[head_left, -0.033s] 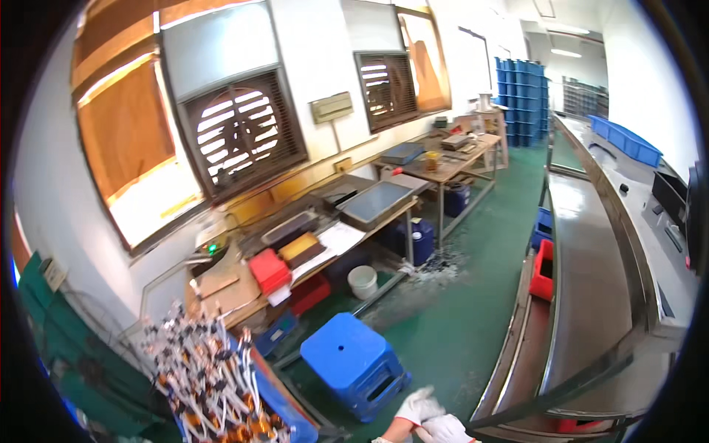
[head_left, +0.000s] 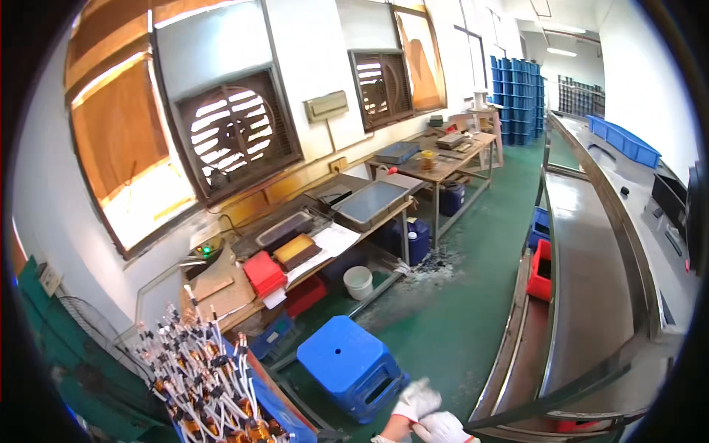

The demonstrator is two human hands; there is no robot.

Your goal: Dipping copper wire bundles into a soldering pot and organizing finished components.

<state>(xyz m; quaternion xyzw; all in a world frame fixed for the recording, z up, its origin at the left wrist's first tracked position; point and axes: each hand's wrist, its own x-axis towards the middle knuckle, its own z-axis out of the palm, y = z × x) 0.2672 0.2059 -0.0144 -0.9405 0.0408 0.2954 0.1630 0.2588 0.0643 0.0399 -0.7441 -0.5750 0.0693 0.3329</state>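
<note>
At the lower edge, my left hand (head_left: 415,401) wears a white work glove, with some bare wrist below it. Its fingers point up and away and are smeared by motion. Close against it, on the right, is my right hand (head_left: 443,428), also in a white glove with a red-edged cuff. The two hands meet or overlap; the right fingers are hidden or too blurred to read. No held object shows. Just beyond the hands, a blue plastic stool (head_left: 347,362) stands on the floor, nearest the left hand.
At lower left, a blue crate (head_left: 284,406) holds many copper-wound coils (head_left: 210,384) with white leads. A wooden workbench (head_left: 221,292) with trays and a red bin (head_left: 264,275) runs along the wall. A white bucket (head_left: 359,282) sits beneath. Right, a metal conveyor (head_left: 591,266) lines the green floor.
The view has shifted a little, so the benches and stool sit slightly further left. Both gloved hands stay close together at the lower edge, with the left fingers slightly higher.
</note>
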